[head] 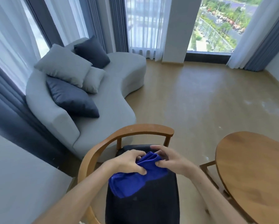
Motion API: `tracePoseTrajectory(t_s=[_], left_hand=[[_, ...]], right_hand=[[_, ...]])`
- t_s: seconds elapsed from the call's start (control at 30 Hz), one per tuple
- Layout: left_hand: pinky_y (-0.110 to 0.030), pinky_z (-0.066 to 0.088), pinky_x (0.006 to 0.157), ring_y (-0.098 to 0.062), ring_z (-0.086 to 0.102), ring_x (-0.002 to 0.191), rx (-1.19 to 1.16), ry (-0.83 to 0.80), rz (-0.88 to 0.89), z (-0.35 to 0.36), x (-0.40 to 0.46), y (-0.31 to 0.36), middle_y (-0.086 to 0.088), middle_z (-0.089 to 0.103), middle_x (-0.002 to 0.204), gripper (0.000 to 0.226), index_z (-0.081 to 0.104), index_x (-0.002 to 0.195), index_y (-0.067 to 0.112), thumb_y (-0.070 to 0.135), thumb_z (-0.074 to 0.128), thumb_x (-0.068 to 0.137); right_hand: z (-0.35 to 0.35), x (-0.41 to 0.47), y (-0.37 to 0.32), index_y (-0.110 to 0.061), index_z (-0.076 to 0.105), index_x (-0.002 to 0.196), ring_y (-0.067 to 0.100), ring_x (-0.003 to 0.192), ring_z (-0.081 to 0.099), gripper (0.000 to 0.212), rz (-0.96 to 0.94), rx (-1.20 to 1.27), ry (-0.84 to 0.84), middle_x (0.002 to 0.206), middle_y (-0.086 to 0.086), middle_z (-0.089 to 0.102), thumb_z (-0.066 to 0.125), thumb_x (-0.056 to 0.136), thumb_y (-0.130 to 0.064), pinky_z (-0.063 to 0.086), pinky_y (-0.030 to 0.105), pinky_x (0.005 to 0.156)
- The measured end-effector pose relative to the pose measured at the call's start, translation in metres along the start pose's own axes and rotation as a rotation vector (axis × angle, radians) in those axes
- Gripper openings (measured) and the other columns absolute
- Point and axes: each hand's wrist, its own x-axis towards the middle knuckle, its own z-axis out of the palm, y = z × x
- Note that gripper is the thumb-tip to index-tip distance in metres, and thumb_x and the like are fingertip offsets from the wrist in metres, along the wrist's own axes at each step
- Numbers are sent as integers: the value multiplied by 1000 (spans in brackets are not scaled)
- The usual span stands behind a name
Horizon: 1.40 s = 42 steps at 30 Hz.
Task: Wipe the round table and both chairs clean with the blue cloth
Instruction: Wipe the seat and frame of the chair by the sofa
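Item one: the bunched bright blue cloth (135, 177), low in your view at about 6 o'clock, hanging over the dark upholstered seat of the wooden armchair with the curved backrest (142, 198); whether its lower fold touches the seat cannot be told. Your left hand (129, 162) grips the cloth from the 9 o'clock side, fingers curled over the top of the bundle and thumb pressed in beneath. Your right hand (169, 160) meets it from 3 o'clock, thumb and forefinger pinching the cloth's upper edge, the remaining fingers loosely spread above. Both hands sit close together on the cloth, forearms entering from the bottom edge. Item two: the round table with a brown wooden top (255, 172), at 4 o'clock, just beside the chair, partly cut off by the frame. Item three: a curved light grey sofa (113, 101) at 10 o'clock, well apart from the chair's backrest, carrying two pale grey cushions (62, 65) and two dark blue-grey cushions (72, 97). Item four: tan flooring (200, 97) at 1 o'clock, running to tall windows with sheer white and grey curtains (142, 25) at 12 o'clock.
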Motion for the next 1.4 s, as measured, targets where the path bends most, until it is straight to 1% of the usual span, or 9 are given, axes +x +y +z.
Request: tracePoseTrajectory(t_s=[0.2, 0.33, 0.43, 0.63, 0.7, 0.8, 0.97, 1.2, 1.4], left_hand=[[-20, 53, 77, -4, 60, 96, -43, 58, -161, 30, 11, -38, 26, 56, 107, 56, 36, 108, 59, 57, 73, 66], [-27, 53, 83, -7, 62, 95, -152, 55, -310, 56, 32, -87, 19, 60, 105, 50, 46, 107, 46, 52, 73, 65], [-27, 53, 83, -7, 64, 93, -341, 115, -434, 74, 49, -137, 13, 65, 104, 45, 55, 105, 31, 44, 75, 66], [-27, 54, 79, -12, 68, 94, -605, 244, -577, 89, 107, -236, 5, 71, 106, 34, 62, 107, 25, 27, 78, 77], [-31, 52, 84, -14, 64, 100, -472, 229, -588, 92, 133, -265, 4, 67, 112, 34, 61, 108, 25, 32, 75, 77], [-36, 37, 104, -20, 39, 129, 75, 369, -621, 106, 163, -298, -1, 39, 141, 63, 40, 139, 20, 38, 63, 83], [-55, 36, 107, -36, 35, 136, 616, 479, -196, 140, 180, -312, -15, 35, 151, 67, 44, 142, 23, 47, 55, 82], [-53, 31, 105, -41, 30, 137, 688, 517, -207, 176, 199, -335, -20, 15, 158, 69, 37, 146, 31, 58, 50, 84], [-44, 45, 77, -39, 50, 93, 683, 610, -123, 185, 193, -341, -28, 46, 135, 47, 58, 131, 20, 32, 55, 85]], right_hand=[[15, 28, 42, -32, 62, 109, 9, 99, 63, 25, 118, 203, 219, 104, -9, 67, 60, 93, -14, 56, 23, 79], [39, 48, 85, -26, 63, 113, 4, 96, 60, 20, 228, 74, 328, 104, -11, 66, 58, 94, -22, 46, 13, 76], [37, 48, 131, -18, 64, 116, 10, 96, 61, 24, 398, 54, 445, 105, -4, 67, 58, 94, -23, 45, 21, 83], [48, 21, 244, -19, 66, 111, 7, 99, 59, 20, 643, -48, 377, 108, -7, 66, 56, 93, -15, 40, 17, 82], [56, 25, 280, -17, 66, 111, 10, 101, 58, 21, 699, -62, 386, 110, -4, 67, 56, 93, -13, 40, 19, 83], [76, 49, 322, -16, 63, 119, 13, 111, 55, 25, 719, -118, 393, 118, -2, 62, 54, 95, -15, 39, 21, 89], [105, 107, 358, -16, 54, 135, 29, 136, 38, 44, 469, -611, 445, 145, 9, 43, 61, 92, -23, 34, 43, 110], [129, 144, 411, -26, 28, 150, 32, 147, 11, 61, 326, -986, 371, 160, 10, 16, 29, 94, -52, 12, 55, 116], [144, 146, 424, -27, 24, 151, 32, 148, 7, 62, 305, -1001, 409, 160, 9, 12, 28, 94, -52, 9, 54, 117]])
